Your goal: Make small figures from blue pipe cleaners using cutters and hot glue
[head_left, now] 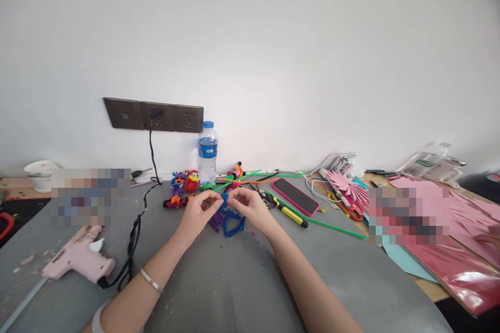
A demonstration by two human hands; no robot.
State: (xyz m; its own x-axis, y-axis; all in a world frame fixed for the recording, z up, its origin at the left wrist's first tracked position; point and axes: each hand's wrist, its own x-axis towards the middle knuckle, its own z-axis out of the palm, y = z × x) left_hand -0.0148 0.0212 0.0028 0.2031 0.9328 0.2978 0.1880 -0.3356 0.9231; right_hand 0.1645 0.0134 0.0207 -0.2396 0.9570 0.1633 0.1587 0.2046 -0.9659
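Observation:
Above the middle of the grey table, my left hand [202,209] and my right hand [248,207] meet with thumbs and forefingers pinched. Between the fingertips is the top of a blue pipe cleaner [233,225], whose lower part is bent into an angular loop. Both hands grip its small upper end. Purple pipe cleaners [216,221] lie just behind the loop, partly hidden by my left hand. Beyond my hands sit small fuzzy pipe-cleaner figures, among them a red one [192,182] and a purple and orange one [178,185].
A water bottle [208,156] stands by the wall. Right of my hands lie yellow-handled pliers [289,212], a phone [296,196] and a green pipe cleaner [332,228]. A pink glue gun [80,257] with a black cord [135,237] rests left. Pink paper [464,218] covers the right side.

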